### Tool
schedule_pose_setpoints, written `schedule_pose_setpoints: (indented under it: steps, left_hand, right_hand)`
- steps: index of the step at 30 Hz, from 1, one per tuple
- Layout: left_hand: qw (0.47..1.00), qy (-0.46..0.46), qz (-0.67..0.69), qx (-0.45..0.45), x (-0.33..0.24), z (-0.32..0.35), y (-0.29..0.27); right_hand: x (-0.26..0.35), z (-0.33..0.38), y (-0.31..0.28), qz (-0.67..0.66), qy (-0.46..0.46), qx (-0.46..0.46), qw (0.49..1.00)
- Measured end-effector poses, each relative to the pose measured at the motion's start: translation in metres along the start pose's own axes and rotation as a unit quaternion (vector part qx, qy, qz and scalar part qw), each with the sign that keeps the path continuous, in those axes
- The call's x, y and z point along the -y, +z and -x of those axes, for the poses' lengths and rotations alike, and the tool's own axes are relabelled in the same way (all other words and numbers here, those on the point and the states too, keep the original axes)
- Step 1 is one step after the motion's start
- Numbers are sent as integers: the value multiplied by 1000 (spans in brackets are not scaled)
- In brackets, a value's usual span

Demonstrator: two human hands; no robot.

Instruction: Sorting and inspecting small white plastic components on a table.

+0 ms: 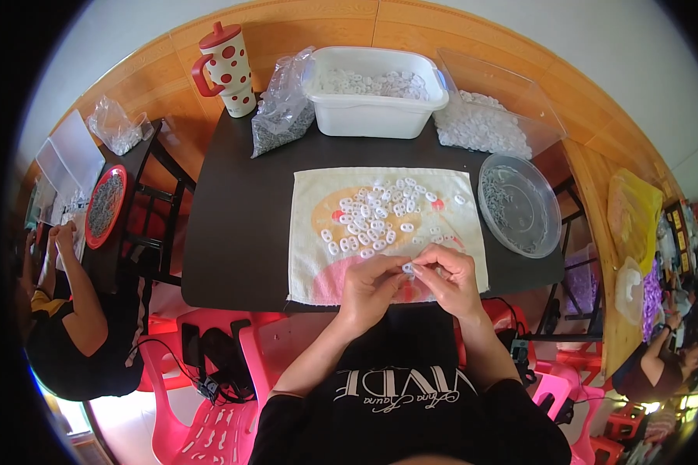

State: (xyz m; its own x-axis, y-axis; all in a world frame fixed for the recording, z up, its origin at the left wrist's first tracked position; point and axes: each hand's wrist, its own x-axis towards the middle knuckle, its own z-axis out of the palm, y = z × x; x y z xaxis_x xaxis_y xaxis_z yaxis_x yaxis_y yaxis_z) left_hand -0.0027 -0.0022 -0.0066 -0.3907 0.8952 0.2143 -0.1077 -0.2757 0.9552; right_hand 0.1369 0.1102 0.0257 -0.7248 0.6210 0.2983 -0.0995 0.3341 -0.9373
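Two hands are meeting over the near edge of a cloth (310, 232) in the head view. The left hand (370, 288) and the right hand (451, 277) are together pinching one small white ring (408, 268) between their fingers, just above the cloth's pink lower part. A loose heap of rings (372, 217) is lying on the cloth beyond the hands, apart from them. The cloth is resting on a dark surface (240, 225). A white tub (372, 112) of more rings is standing at the far edge, with a bag (283, 108) and a red-dotted mug (229, 68) to its left, a clear lid (520, 203) to the right. Another person (70, 310) is sitting at the far left.
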Motion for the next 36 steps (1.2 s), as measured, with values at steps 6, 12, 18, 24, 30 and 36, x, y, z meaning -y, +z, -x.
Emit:
schedule_pose_setpoints:
  steps: [6,12,18,24,30,36]
  left_hand:
    - [1000,-8,11,-7,-1,0,0]
    - [998,-29,52,10,-5,0,-1]
    - [999,-5,-43,-3,-1,0,2]
    - [932,136,-336,-17,-11,-9,6]
    - [889,167,-424,-29,-14,-9,7]
    - [901,156,-404,-6,-13,-9,1]
  right_hand:
    - [1,0,1,-14,5,11,1000]
    - [1,5,4,-42,26,-26,998]
    - [-8,7,4,-17,-3,-28,999]
    - [-11,4,5,161,-130,-23,978]
    - [-17,6,7,213,-137,-9,967]
    - [-17,7,8,225,-133,-2,965]
